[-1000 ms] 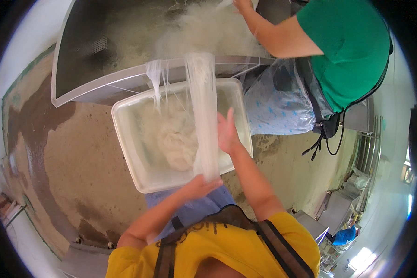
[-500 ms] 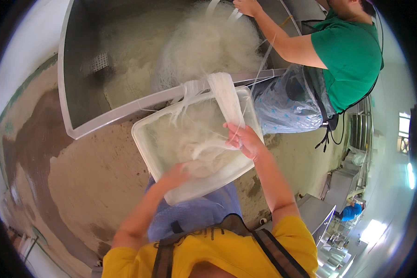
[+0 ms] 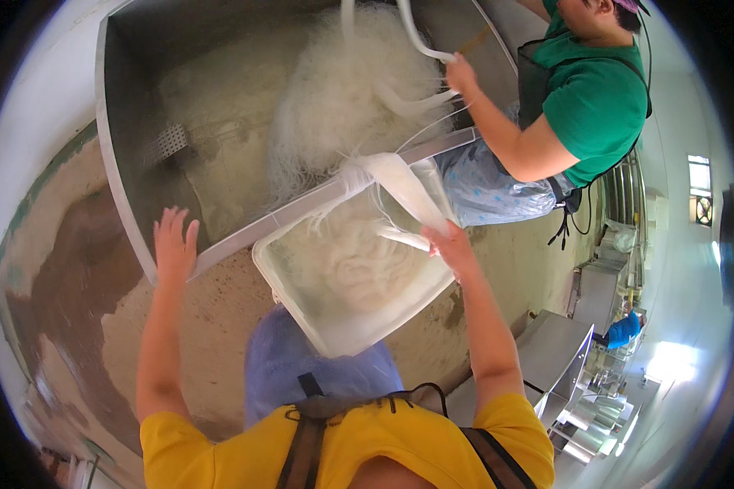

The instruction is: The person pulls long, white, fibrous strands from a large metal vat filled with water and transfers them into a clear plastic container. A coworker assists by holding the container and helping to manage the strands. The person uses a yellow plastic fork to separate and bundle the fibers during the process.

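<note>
Gripping a bundle of white strands (image 3: pixel 406 189), the right hand (image 3: pixel 451 247) has its fingers curled closed around it above the right edge of the white tub (image 3: pixel 347 341). The bundle lies draped over the near rim of the metal tank (image 3: pixel 265 226), toward that rim's right end, and slants down from there to the fist. A shorter white length (image 3: pixel 401 237) pokes out leftward beside the same fingers, over the tub; whether it belongs to the bundle I cannot tell.

The left hand (image 3: pixel 175 248) is over the tank's near left corner, well apart from the strands, its fingers spread wide with gaps between them; whether any of them touches the rim I cannot tell.

Inside the tub, which sits askew just below the tank's near rim, a coiled pale mass (image 3: pixel 359 257) fills the middle. In the tank, a large heap of loose strands (image 3: pixel 359 90) spreads from the far edge to the near rim. By the tank's right edge, a co-worker in a green shirt (image 3: pixel 599 110) has one hand (image 3: pixel 462 75) closed on long white strands (image 3: pixel 416 37) above that heap
</note>
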The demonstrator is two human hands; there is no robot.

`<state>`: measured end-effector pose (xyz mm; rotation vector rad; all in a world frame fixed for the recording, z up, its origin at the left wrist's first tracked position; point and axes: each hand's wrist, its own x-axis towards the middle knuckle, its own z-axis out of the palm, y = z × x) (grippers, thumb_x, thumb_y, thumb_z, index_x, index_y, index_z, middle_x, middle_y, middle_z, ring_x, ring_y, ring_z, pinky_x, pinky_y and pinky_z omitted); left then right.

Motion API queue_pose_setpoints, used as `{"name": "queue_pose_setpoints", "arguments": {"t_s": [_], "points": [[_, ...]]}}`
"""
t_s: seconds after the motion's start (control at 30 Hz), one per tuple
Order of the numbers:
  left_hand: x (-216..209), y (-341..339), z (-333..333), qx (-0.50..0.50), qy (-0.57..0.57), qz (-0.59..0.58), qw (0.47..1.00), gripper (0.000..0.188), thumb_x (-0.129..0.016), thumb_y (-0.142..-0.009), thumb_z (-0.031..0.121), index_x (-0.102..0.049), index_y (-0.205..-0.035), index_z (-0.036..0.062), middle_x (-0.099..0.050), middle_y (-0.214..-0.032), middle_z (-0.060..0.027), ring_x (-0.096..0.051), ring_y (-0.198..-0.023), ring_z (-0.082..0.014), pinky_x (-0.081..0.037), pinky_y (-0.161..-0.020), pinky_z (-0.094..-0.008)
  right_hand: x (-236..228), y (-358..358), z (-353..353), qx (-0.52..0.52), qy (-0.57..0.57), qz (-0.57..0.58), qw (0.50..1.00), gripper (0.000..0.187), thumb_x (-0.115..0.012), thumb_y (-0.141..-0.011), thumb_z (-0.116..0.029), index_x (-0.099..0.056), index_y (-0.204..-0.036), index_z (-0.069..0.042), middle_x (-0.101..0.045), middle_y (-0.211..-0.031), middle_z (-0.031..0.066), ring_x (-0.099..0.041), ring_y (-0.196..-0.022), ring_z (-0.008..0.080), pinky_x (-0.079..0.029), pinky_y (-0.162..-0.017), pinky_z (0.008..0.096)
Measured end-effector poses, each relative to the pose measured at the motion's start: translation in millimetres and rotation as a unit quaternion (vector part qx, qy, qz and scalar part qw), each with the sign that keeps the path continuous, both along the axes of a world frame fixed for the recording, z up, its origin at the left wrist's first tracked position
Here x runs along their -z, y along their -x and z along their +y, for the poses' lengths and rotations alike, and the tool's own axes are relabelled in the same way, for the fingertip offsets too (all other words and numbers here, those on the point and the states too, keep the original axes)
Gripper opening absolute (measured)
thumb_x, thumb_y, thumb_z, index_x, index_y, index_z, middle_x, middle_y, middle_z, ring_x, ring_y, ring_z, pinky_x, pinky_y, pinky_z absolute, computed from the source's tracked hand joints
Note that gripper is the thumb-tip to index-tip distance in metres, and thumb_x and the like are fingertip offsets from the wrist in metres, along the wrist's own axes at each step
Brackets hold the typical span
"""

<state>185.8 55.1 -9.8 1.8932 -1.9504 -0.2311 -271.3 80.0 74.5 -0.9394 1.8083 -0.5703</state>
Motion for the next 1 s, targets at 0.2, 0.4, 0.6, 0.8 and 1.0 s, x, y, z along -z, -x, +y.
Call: {"name": "queue_pose_setpoints", "arguments": {"t_s": [0.2, 0.4, 0.6, 0.8, 1.0], "points": [[3, -4, -7, 0.025, -0.062, 0.044, 0.997, 0.022, -0.044, -0.084, 0.023, -0.052, -0.089, 0.0032, -0.054, -0.103, -0.0131, -0.045, -0.105, -0.0303, -0.029, -0.094, -0.0436, -27, -31, -13, 0.080, 0.129, 0.009, 0.988, 0.018, -0.059, -0.077, -0.020, -0.055, -0.085, -0.004, -0.050, -0.061, -0.0007, -0.044, -0.052, 0.0076, -0.035, -0.051, 0.0221], [0, -1, -15, 0.022, -0.094, 0.078, 0.992, 0.022, -0.045, -0.084, 0.023, -0.053, -0.089, 0.0034, -0.053, -0.103, -0.0135, -0.046, -0.103, -0.0301, -0.030, -0.092, -0.0433, -62, -57, -33, 0.153, 0.116, -0.052, 0.980, 0.021, -0.063, -0.074, -0.017, -0.056, -0.087, -0.003, -0.051, -0.065, -0.0017, -0.045, -0.055, 0.0064, -0.038, -0.053, 0.0221], [15, -12, -20, 0.026, -0.258, 0.211, 0.942, 0.023, -0.045, -0.084, 0.021, -0.053, -0.093, 0.0016, -0.053, -0.101, -0.0155, -0.047, -0.099, -0.0324, -0.034, -0.087, -0.0381, -73, -53, -22, 0.087, -0.064, 0.093, 0.990, 0.027, -0.066, -0.070, -0.011, -0.060, -0.094, 0.000, -0.059, -0.080, -0.0002, -0.052, -0.073, 0.0068, -0.044, -0.064, 0.0216], [66, 44, -105, 0.159, -0.341, 0.267, 0.887, 0.029, -0.049, -0.082, 0.024, -0.049, -0.100, 0.0018, -0.050, -0.107, -0.0163, -0.044, -0.103, -0.0325, -0.034, -0.088, -0.0377, -66, -62, 3, 0.140, -0.147, 0.123, 0.971, 0.020, -0.067, -0.071, -0.018, -0.060, -0.083, -0.003, -0.051, -0.064, -0.0032, -0.045, -0.055, 0.0053, -0.036, -0.049, 0.0214], [153, 209, -212, 0.216, -0.313, 0.274, 0.884, 0.041, -0.046, -0.083, 0.031, -0.046, -0.113, 0.0029, -0.044, -0.118, -0.0174, -0.039, -0.112, -0.0320, -0.030, -0.094, -0.0376, -56, -81, 22, 0.174, -0.205, 0.180, 0.946, 0.016, -0.066, -0.072, -0.018, -0.061, -0.080, -0.005, -0.051, -0.060, -0.0033, -0.044, -0.053, 0.0041, -0.036, -0.047, 0.0206]]}}
